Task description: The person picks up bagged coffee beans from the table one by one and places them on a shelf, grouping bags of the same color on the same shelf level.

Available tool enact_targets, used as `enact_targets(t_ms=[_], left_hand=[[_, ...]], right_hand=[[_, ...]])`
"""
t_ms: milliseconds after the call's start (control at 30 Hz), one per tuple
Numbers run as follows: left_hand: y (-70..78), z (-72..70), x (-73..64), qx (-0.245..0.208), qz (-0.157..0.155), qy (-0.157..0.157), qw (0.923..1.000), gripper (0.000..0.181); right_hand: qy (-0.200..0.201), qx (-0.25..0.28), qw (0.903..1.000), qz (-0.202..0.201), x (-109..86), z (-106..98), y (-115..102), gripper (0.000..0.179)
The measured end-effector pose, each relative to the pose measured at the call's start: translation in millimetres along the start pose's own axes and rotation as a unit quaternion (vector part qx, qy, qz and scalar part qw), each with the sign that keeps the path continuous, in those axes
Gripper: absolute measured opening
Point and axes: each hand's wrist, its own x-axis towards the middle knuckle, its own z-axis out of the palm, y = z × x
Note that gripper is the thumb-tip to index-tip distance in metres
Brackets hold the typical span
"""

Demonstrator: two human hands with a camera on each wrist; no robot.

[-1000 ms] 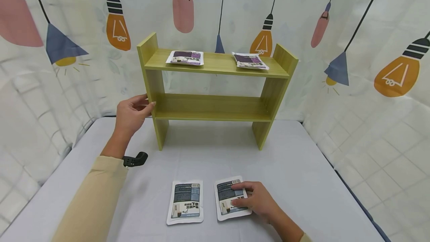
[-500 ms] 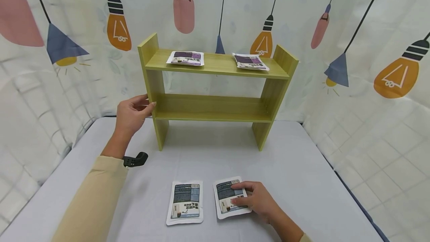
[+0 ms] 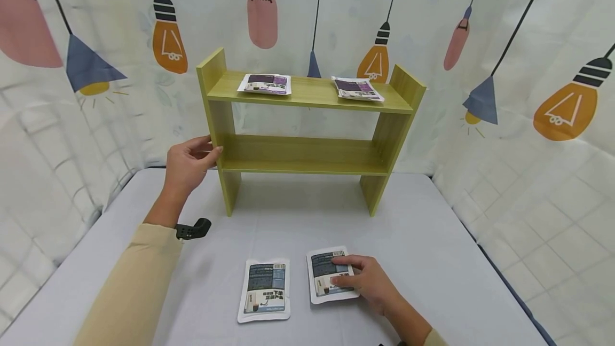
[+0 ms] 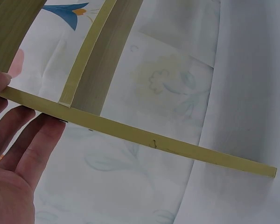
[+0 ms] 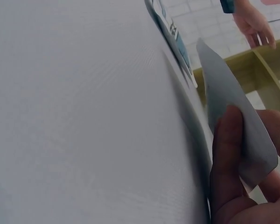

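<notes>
A two-tier yellow-green wooden shelf (image 3: 307, 156) stands on the table. My left hand (image 3: 188, 162) pinches the edge of its left side panel (image 4: 144, 140), thumb on one face and fingers on the other. My right hand (image 3: 372, 284) pinches a white-edged pouch (image 3: 322, 274) with dark blue print by its right side. In the right wrist view the gripped pouch (image 5: 238, 112) is tilted up off the white cloth. A similar pouch (image 3: 264, 290) lies flat to its left.
Two purple-printed pouches, one on the left (image 3: 265, 84) and one on the right (image 3: 357, 89), lie on the shelf's top board. A white cloth covers the table (image 3: 432, 260). Curtains (image 3: 519, 175) with lamp prints surround it.
The pouch in my right hand has risen slightly off the table and shifted a little away from me. My left hand stays on the shelf panel.
</notes>
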Motion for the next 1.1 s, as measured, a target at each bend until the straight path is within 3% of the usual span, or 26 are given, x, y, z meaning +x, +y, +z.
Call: enact_targets(t_ms=[267, 1100], left_hand=[[0.2, -1.0, -0.8, 0.002, -0.005, 0.0, 1.0, 0.056], [3.2, -0.4, -2.0, 0.0, -0.009, -0.005, 0.9999, 0.057]], right_hand=[[0.007, 0.016, 0.9998, 0.01, 7.7, -0.9, -1.9, 0.053], [0.031, 0.081, 0.9961, -0.019, 29.0, -11.9, -19.1, 0.052]])
